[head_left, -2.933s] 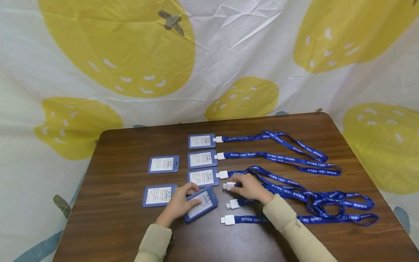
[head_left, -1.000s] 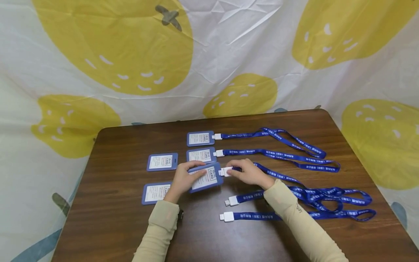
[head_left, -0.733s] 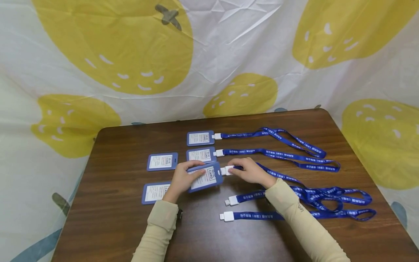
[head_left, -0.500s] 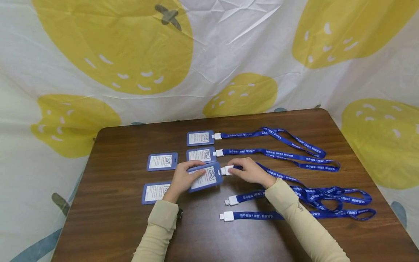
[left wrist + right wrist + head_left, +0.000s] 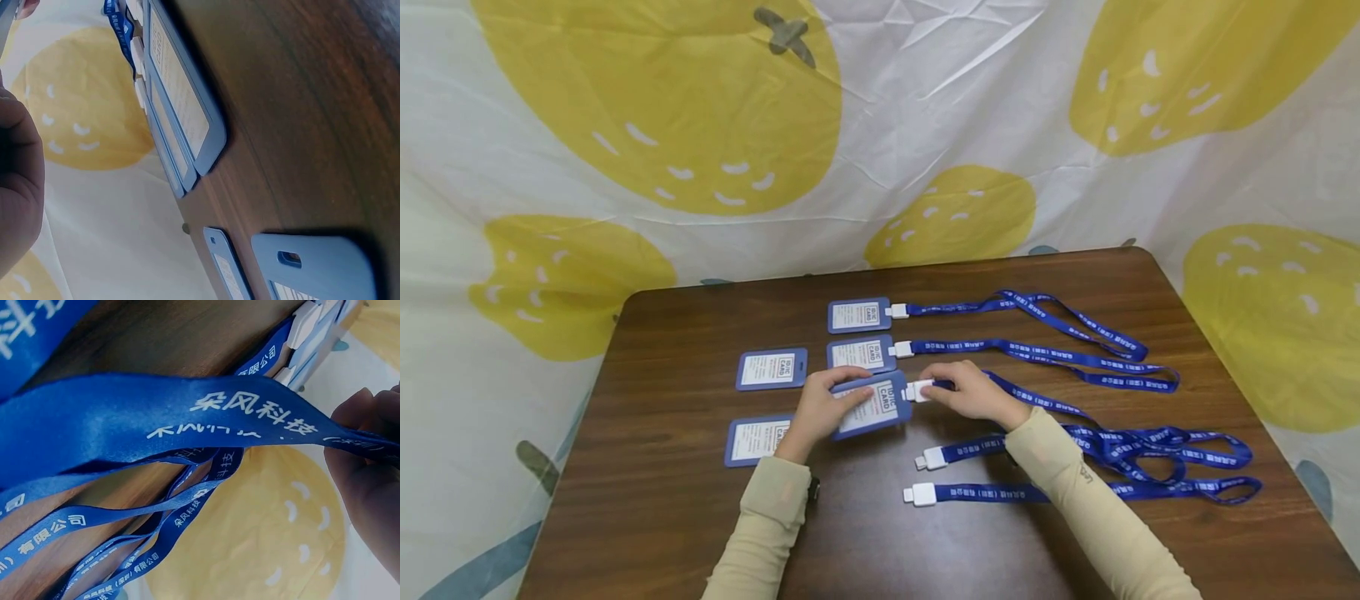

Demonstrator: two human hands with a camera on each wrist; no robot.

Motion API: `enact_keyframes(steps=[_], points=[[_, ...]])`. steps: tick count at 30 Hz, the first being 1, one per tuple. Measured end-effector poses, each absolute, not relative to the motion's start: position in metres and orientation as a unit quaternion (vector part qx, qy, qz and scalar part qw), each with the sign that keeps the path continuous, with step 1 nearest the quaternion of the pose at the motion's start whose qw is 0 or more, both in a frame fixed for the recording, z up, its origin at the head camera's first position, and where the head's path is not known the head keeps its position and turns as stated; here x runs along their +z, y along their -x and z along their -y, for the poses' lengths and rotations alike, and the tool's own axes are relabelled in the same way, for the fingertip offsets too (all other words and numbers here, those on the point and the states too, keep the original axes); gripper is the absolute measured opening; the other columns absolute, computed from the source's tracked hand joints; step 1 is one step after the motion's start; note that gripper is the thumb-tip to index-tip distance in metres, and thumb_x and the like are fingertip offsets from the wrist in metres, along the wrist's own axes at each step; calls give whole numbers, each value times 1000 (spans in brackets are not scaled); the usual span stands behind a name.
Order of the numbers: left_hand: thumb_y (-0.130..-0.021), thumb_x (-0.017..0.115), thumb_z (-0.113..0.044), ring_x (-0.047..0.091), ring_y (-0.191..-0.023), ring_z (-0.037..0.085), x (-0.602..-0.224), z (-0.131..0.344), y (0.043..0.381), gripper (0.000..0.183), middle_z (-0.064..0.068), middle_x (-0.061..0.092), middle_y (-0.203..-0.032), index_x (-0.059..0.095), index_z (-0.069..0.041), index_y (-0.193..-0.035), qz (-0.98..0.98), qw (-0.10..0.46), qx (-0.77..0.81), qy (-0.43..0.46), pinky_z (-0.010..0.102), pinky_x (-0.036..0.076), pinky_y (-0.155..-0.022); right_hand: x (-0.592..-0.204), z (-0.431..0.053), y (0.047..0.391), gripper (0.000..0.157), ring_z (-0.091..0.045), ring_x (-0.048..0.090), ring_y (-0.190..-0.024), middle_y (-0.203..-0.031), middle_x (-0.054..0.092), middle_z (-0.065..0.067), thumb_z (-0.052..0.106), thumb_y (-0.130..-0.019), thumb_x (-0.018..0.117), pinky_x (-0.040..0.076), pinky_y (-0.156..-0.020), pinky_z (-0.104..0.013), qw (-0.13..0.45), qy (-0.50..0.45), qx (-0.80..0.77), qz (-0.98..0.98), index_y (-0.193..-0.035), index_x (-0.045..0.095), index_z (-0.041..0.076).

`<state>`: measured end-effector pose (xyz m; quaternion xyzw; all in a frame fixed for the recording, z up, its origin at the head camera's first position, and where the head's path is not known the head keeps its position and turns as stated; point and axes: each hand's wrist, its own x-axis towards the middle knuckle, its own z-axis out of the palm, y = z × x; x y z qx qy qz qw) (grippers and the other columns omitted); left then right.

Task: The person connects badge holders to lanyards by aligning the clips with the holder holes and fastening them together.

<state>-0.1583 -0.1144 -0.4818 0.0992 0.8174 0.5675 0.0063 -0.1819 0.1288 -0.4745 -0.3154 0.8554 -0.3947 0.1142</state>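
My left hand (image 5: 827,410) pinches a blue ID card holder (image 5: 880,402) by its near-left part, thumb over the card, held tilted above the table. My right hand (image 5: 976,392) pinches the white clip (image 5: 917,391) of a blue lanyard (image 5: 137,412). The clip's tip is right at the slotted end of the holder. From the right hand the lanyard strap trails off to the right, white lettering along it. The held holder hides most of another card holder (image 5: 181,87) lying beneath it, which the left wrist view shows.
Two card holders joined to lanyards, an upper one (image 5: 859,316) and a lower one (image 5: 857,353), lie toward the back. Two loose holders, one farther (image 5: 771,369) and one nearer (image 5: 756,442), lie left. Two lanyard clips, upper (image 5: 931,458) and lower (image 5: 921,495), lie in front on the brown table (image 5: 865,550).
Since the earliest frame, both hands have moved up and toward each other, lifting the holder and clip over the third joined holder. Within the last second the clip shifted slightly right, then back left.
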Motion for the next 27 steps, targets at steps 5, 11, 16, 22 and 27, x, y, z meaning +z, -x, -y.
enact_keyframes(steps=[5,11,16,22,27], points=[[-76,72,-5,59,-95,24,-482,113,158,19,10,67,-96,69,-2,-94,-814,-5,571,-107,40,42,-90,-476,-127,182,13,-12,54,-76,-89,64,-1,14,-91,55,47,-72,-27,122,318,-395,-853,-97,64,7],[-76,70,1,60,-92,32,-472,109,153,17,18,66,-92,67,5,-92,-798,-18,592,-106,47,41,-89,-475,-125,182,13,-14,53,-74,-87,63,0,13,-92,53,46,-71,-28,131,313,-406,-848,-98,63,7],[-75,67,7,58,-90,39,-450,105,144,17,25,64,-90,64,12,-91,-792,-29,601,-109,51,41,-87,-473,-123,183,13,-13,53,-77,-90,63,-1,14,-92,52,46,-73,-30,137,315,-418,-841,-98,63,8],[-74,66,9,58,-88,41,-445,102,141,15,26,64,-88,64,12,-88,-792,-34,600,-107,52,41,-86,-475,-123,182,12,-16,53,-77,-90,63,-2,12,-92,52,46,-74,-32,150,309,-430,-835,-97,62,7],[-73,67,9,59,-87,39,-448,100,141,14,24,65,-86,65,11,-87,-790,-39,604,-101,52,42,-84,-478,-123,181,12,-20,54,-78,-89,64,-2,11,-92,52,46,-74,-31,146,312,-436,-831,-97,62,7]])
